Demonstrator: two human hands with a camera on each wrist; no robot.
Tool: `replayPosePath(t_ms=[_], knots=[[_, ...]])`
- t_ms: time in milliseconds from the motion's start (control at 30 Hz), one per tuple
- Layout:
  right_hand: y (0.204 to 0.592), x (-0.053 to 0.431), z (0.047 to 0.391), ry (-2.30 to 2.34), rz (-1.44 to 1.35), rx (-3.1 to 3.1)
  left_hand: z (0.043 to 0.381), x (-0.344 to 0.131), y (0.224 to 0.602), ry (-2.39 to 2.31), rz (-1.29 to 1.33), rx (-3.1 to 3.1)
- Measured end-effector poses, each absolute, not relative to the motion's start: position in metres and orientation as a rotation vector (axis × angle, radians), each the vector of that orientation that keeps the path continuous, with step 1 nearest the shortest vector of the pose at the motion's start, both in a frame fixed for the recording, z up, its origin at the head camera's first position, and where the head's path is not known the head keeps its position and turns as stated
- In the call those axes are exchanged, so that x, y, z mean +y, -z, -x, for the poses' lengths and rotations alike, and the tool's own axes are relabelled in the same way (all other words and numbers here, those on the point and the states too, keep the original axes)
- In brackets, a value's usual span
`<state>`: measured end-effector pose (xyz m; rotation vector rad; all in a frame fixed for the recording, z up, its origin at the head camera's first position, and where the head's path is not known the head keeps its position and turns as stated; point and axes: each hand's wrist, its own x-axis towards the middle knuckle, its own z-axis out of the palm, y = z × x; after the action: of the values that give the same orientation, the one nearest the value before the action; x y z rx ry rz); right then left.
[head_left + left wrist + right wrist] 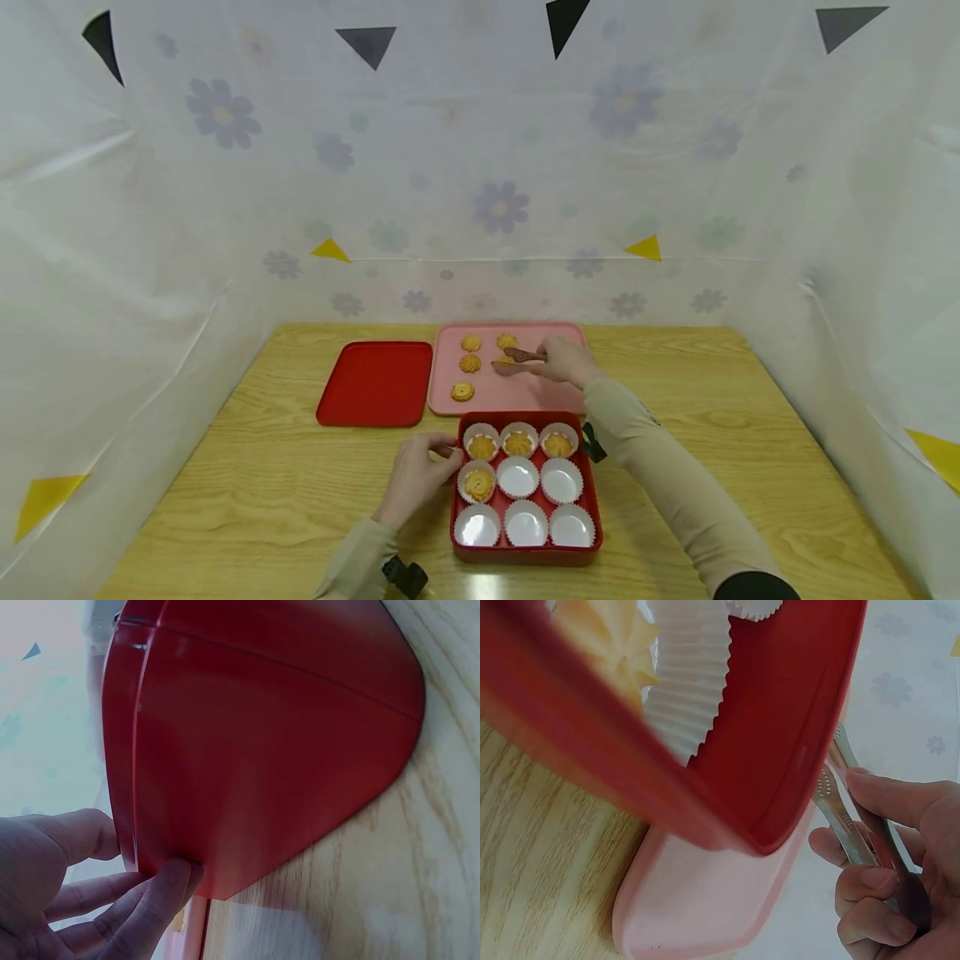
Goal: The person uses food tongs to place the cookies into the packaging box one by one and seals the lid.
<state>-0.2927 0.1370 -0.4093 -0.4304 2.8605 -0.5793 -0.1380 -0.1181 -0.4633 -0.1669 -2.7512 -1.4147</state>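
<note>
My right hand (pixel 566 362) holds metal tongs (pixel 847 825) over the pink tray (pixel 555 400). In the head view the tong tips lie on either side of a cookie (pixel 507 360), partly hidden by them. My left hand (pixel 420 471) grips the upper left wall of a red box (pixel 525 557), thumb and fingers at its rim in the left wrist view. White paper cups (pixel 525 523) stand in rows inside the box. Piped cookies (pixel 517 443) sit in all three cups of the far row, and a round cookie (pixel 478 485) in the left cup of the middle row.
Several more cookies (pixel 470 363) lie on the pink tray, mostly along its left side. A red lid-like tray (pixel 375 383) lies left of it on the wooden table (pixel 262 492). Pale flowered sheeting (pixel 450 167) hangs behind and at both sides.
</note>
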Motion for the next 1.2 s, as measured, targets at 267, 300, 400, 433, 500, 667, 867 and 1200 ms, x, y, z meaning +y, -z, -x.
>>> replayPosePath(t_ms=[267, 300, 400, 433, 500, 667, 867, 1200], knots=[[0.410, 0.140, 0.291, 0.609, 0.402, 2.850, 0.139, -0.118, 0.464, 1.418, 0.173, -2.753], [0.410, 0.140, 0.291, 0.611, 0.400, 2.850, 0.139, -0.118, 0.464, 1.418, 0.173, -2.753], [0.410, 0.142, 0.289, 0.619, 0.396, 2.851, 0.139, -0.118, 0.464, 1.415, 0.174, -2.754], [0.409, 0.143, 0.288, 0.624, 0.395, 2.850, 0.139, -0.118, 0.464, 1.415, 0.173, -2.755], [0.408, 0.145, 0.286, 0.642, 0.410, 2.848, 0.139, -0.118, 0.464, 1.421, 0.170, -2.755], [0.406, 0.151, 0.280, 0.712, 0.470, 2.829, 0.139, -0.117, 0.463, 1.416, 0.165, -2.751], [0.403, 0.161, 0.268, 0.753, 0.546, 2.826, 0.138, -0.117, 0.463, 1.385, 0.167, -2.745], [0.397, 0.182, 0.237, 0.840, 0.658, 2.842, 0.137, -0.117, 0.461, 1.386, 0.156, -2.748]])
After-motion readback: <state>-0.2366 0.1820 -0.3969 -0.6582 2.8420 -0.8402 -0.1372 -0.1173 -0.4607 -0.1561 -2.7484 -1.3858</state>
